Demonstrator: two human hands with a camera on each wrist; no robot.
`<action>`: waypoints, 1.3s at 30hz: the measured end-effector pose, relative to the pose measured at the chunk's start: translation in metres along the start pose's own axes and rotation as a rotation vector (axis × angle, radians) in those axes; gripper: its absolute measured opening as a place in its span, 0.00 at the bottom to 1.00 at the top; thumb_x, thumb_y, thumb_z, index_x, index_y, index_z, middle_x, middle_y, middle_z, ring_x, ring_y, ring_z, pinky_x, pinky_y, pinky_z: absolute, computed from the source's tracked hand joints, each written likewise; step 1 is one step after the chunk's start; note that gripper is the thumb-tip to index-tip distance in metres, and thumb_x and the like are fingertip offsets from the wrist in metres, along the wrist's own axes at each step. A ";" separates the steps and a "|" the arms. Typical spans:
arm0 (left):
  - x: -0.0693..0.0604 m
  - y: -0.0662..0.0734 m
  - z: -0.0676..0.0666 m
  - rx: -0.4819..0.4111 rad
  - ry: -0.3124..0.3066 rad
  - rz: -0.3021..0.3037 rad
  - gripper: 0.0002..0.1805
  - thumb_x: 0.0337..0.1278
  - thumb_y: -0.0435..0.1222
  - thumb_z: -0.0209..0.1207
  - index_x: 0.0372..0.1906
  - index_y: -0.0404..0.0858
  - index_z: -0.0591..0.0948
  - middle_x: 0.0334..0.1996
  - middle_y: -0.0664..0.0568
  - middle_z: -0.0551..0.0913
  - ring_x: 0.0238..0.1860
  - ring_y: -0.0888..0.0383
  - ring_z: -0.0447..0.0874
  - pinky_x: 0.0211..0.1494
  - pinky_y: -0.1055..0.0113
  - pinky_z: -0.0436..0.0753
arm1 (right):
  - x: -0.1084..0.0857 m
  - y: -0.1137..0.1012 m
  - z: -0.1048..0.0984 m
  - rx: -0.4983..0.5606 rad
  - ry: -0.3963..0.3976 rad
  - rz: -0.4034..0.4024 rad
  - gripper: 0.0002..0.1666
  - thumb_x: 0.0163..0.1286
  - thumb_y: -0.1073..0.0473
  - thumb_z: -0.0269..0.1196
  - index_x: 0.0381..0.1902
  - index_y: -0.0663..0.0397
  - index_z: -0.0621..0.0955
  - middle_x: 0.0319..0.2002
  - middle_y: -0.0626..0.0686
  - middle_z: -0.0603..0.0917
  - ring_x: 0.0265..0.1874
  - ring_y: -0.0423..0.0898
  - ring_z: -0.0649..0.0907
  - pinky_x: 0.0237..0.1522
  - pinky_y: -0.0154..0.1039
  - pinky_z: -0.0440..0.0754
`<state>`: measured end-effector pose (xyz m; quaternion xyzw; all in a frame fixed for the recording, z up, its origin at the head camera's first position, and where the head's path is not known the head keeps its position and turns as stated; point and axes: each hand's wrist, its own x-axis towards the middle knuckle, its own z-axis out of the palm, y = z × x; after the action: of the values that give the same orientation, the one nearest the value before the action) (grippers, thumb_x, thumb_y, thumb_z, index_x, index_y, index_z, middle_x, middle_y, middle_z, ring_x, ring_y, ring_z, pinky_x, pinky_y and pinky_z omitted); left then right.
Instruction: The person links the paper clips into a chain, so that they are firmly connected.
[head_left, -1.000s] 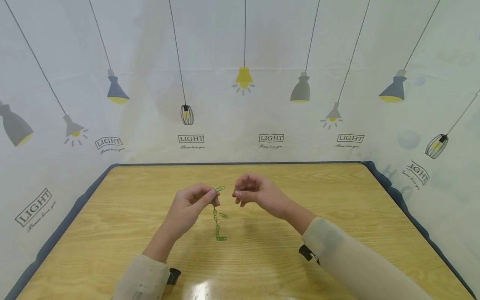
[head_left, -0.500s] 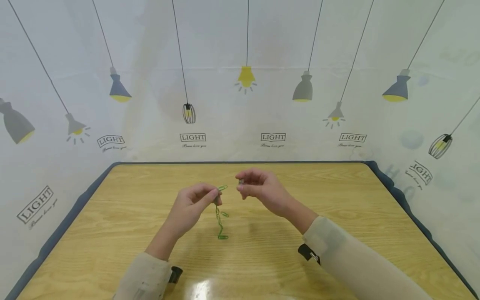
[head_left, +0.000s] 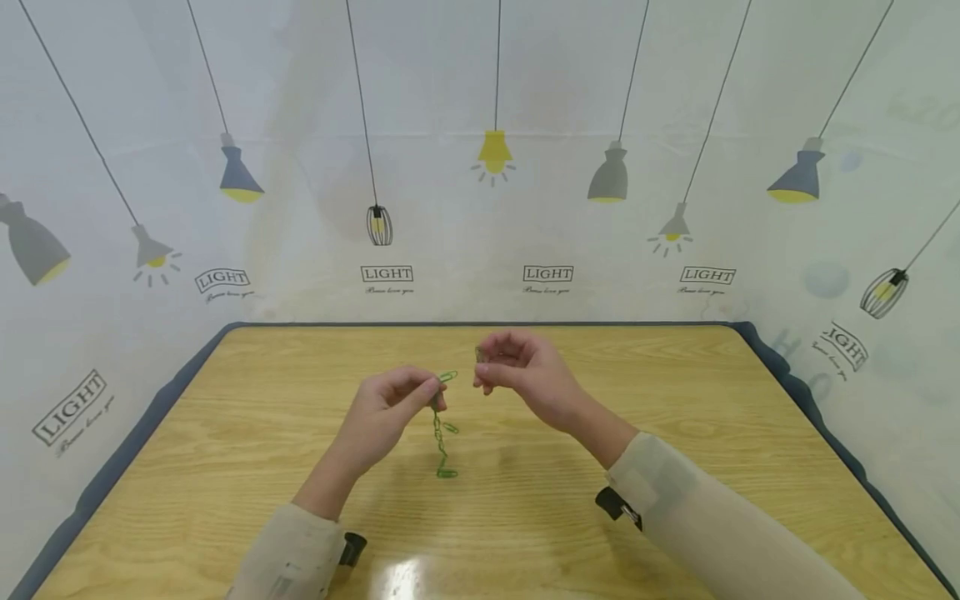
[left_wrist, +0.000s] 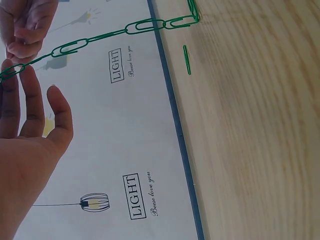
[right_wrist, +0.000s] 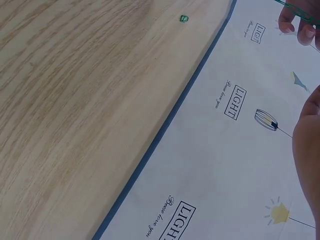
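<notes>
In the head view my left hand [head_left: 382, 412] pinches the upper part of a chain of green paper clips [head_left: 438, 429] between thumb and fingers. One clip of it sticks out past the fingertips, and the rest hangs down to the table. Links of the chain [left_wrist: 107, 36] stretch across the left wrist view. To the right and slightly higher, my right hand [head_left: 536, 379] pinches a small paper clip [head_left: 479, 354], its colour hard to tell, apart from the chain. Only an edge of the right hand [right_wrist: 307, 142] shows in the right wrist view.
A loose green paper clip [left_wrist: 187, 60] lies on the wooden table [head_left: 300, 467] beside the hanging chain. A dark blue edging [head_left: 480, 323] borders the table at the back and sides. Behind it hangs a pale sheet [head_left: 450, 208] printed with lamps.
My right hand has risen and moved slightly away from the left, and the paper clip at its fingertips has turned more upright. The left hand has hardly moved with the chain.
</notes>
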<state>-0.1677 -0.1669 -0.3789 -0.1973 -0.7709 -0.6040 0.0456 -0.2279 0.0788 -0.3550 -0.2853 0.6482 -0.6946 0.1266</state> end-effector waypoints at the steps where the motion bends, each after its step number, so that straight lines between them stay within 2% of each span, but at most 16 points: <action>1: 0.000 0.000 0.000 0.001 -0.001 0.002 0.12 0.82 0.39 0.57 0.48 0.35 0.86 0.39 0.43 0.89 0.45 0.60 0.88 0.61 0.65 0.86 | 0.000 0.000 0.000 -0.009 -0.002 -0.008 0.10 0.77 0.71 0.62 0.52 0.58 0.80 0.39 0.47 0.87 0.37 0.42 0.88 0.41 0.37 0.88; 3: 0.000 0.000 0.000 0.004 -0.002 0.006 0.12 0.82 0.38 0.57 0.48 0.35 0.86 0.39 0.43 0.89 0.45 0.60 0.88 0.61 0.65 0.86 | -0.002 -0.001 0.001 -0.029 -0.008 -0.026 0.08 0.77 0.71 0.62 0.50 0.60 0.82 0.38 0.47 0.87 0.36 0.42 0.87 0.41 0.38 0.88; 9: 0.000 0.000 0.000 0.006 0.001 0.002 0.12 0.82 0.39 0.57 0.48 0.36 0.86 0.39 0.43 0.90 0.45 0.60 0.88 0.62 0.64 0.86 | -0.005 -0.005 0.004 -0.105 -0.001 -0.022 0.16 0.81 0.67 0.60 0.62 0.68 0.82 0.37 0.48 0.85 0.34 0.41 0.84 0.43 0.38 0.88; 13: 0.001 0.001 -0.001 0.013 0.003 0.003 0.12 0.82 0.40 0.57 0.48 0.36 0.87 0.39 0.44 0.90 0.46 0.60 0.88 0.62 0.64 0.86 | -0.006 -0.009 0.008 -0.167 -0.001 -0.036 0.18 0.83 0.67 0.57 0.64 0.67 0.82 0.36 0.50 0.83 0.34 0.42 0.83 0.44 0.36 0.87; 16: 0.001 0.002 -0.001 0.021 0.001 0.013 0.11 0.82 0.39 0.57 0.48 0.37 0.87 0.39 0.44 0.90 0.46 0.60 0.88 0.62 0.63 0.86 | -0.007 -0.013 0.013 -0.203 0.004 -0.056 0.16 0.82 0.67 0.57 0.62 0.66 0.83 0.36 0.51 0.83 0.33 0.41 0.83 0.41 0.36 0.88; 22: -0.001 0.003 -0.001 0.041 -0.001 0.007 0.11 0.81 0.40 0.58 0.47 0.39 0.87 0.39 0.46 0.90 0.47 0.58 0.88 0.62 0.59 0.85 | -0.009 -0.016 0.024 -0.213 -0.011 -0.079 0.10 0.79 0.67 0.62 0.52 0.69 0.83 0.34 0.56 0.86 0.30 0.42 0.85 0.35 0.38 0.89; 29: -0.001 0.003 0.000 0.045 0.001 -0.017 0.10 0.79 0.41 0.60 0.47 0.40 0.87 0.39 0.46 0.90 0.47 0.57 0.89 0.60 0.61 0.86 | -0.012 -0.015 0.030 -0.250 0.026 -0.102 0.07 0.77 0.66 0.65 0.46 0.66 0.86 0.35 0.62 0.88 0.29 0.42 0.86 0.35 0.38 0.90; 33: -0.001 0.004 0.000 0.065 0.026 -0.010 0.09 0.78 0.40 0.62 0.47 0.40 0.88 0.39 0.47 0.90 0.46 0.58 0.89 0.59 0.57 0.86 | -0.012 -0.013 0.031 -0.278 0.051 -0.098 0.06 0.77 0.66 0.66 0.45 0.64 0.87 0.34 0.61 0.88 0.29 0.41 0.86 0.35 0.38 0.89; 36: -0.002 0.004 0.001 0.111 0.069 0.037 0.07 0.76 0.39 0.64 0.46 0.41 0.89 0.38 0.49 0.92 0.44 0.61 0.88 0.59 0.56 0.86 | -0.012 -0.012 0.030 -0.299 0.069 -0.075 0.06 0.76 0.65 0.67 0.45 0.63 0.87 0.32 0.59 0.88 0.28 0.42 0.86 0.35 0.39 0.89; 39: -0.003 0.002 0.002 0.170 0.120 0.139 0.05 0.73 0.36 0.66 0.45 0.40 0.90 0.37 0.51 0.92 0.42 0.63 0.89 0.55 0.61 0.87 | -0.012 -0.012 0.030 -0.310 0.080 -0.062 0.06 0.76 0.64 0.67 0.44 0.61 0.88 0.32 0.59 0.88 0.28 0.43 0.86 0.35 0.39 0.89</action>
<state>-0.1642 -0.1653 -0.3786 -0.2092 -0.7995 -0.5428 0.1501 -0.1989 0.0616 -0.3460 -0.2932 0.7429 -0.6008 0.0337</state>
